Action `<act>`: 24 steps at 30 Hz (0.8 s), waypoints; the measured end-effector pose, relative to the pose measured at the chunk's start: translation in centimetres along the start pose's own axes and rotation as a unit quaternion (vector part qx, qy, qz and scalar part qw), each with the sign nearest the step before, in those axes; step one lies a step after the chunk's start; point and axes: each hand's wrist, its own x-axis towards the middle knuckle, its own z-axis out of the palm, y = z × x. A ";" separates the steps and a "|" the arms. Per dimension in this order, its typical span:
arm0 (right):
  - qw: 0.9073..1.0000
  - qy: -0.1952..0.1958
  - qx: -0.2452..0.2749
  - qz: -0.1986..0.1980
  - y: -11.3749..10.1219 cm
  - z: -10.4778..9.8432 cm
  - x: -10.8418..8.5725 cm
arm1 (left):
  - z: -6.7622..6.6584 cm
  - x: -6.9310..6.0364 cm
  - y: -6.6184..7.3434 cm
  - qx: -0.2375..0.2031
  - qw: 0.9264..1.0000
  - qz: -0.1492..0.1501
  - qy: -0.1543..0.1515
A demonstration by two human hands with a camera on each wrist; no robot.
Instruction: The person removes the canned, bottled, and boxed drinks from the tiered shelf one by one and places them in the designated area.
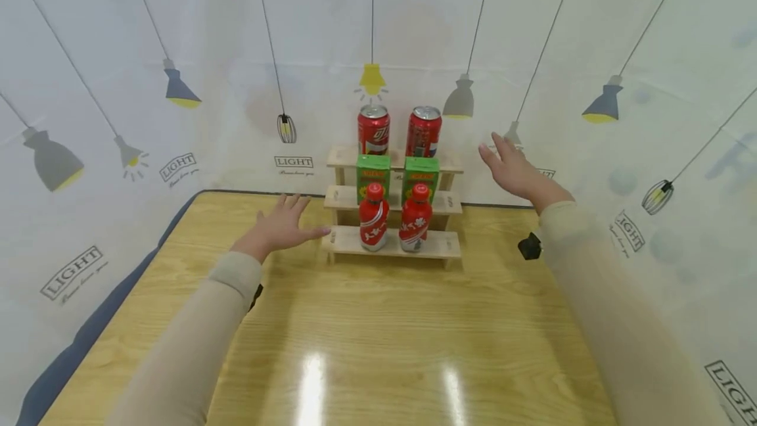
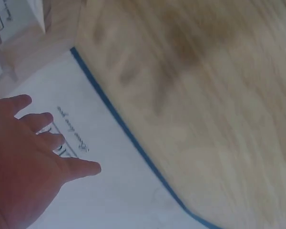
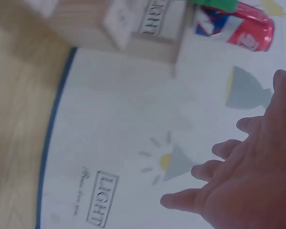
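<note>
Fingers spread, my left hand [image 1: 282, 225] hovers beside the left end of a three-step wooden rack [image 1: 426, 243] and holds nothing. On the other side, my right hand [image 1: 513, 168] is raised with fingers extended, also holding nothing, apart from the rack. Two red soda cans [image 1: 374, 130] stand upright on the top step. The middle step bears two green drink cartons [image 1: 421, 169]. Two red bottles [image 1: 374, 219] with red caps stand on the lowest step, partly covering the cartons. In the right wrist view a can [image 3: 238, 27] shows past the rack's end.
The rack stands at the back of a wooden table [image 1: 378, 321], close to a white curtain [image 1: 225, 117] printed with hanging lamps. Dark edging [image 2: 128, 136] borders the tabletop. A small black device [image 1: 529, 246] sits at the right wrist.
</note>
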 end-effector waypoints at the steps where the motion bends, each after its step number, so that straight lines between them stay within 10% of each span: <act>1: 1.000 0.000 0.011 -0.004 -0.7 -0.2 0.2 | 0.6 0.0 0.1 -0.006 1.000 0.002 -0.005; 14: 0.995 0.015 0.095 0.003 -8.3 -1.0 3.9 | 5.5 0.6 2.9 -0.021 0.999 -0.005 -0.040; 24: 0.964 0.021 0.265 0.027 -9.5 1.7 7.0 | 6.8 2.0 4.1 -0.038 0.998 -0.031 -0.031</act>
